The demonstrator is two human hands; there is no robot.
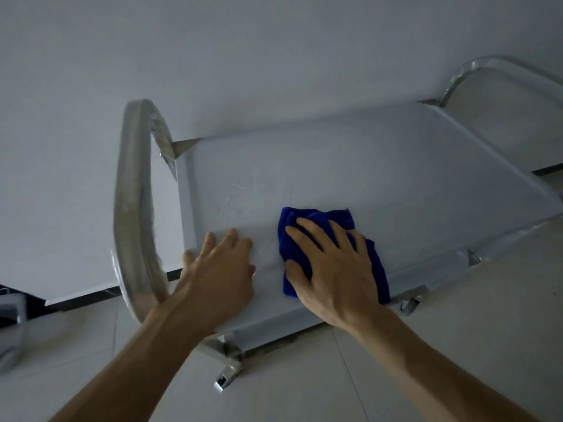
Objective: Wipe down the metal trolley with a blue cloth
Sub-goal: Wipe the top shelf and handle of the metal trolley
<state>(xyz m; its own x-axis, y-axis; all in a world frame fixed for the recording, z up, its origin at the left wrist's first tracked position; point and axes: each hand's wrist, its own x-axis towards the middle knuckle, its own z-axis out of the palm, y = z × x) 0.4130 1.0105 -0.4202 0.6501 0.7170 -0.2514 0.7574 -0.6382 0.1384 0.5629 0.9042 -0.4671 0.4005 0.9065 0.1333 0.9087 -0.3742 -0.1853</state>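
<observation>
Both forearms reach from the lower edge toward the metal trolley point(350, 166). On the near part of its top shelf lies the blue cloth point(292, 226), and the right hand point(335, 266) presses it flat with spread, straight fingers. Just left of the cloth, the left hand point(219, 269) rests released on the shelf, grasping nothing. Curved handles point(134, 208) rise at both ends of the trolley.
</observation>
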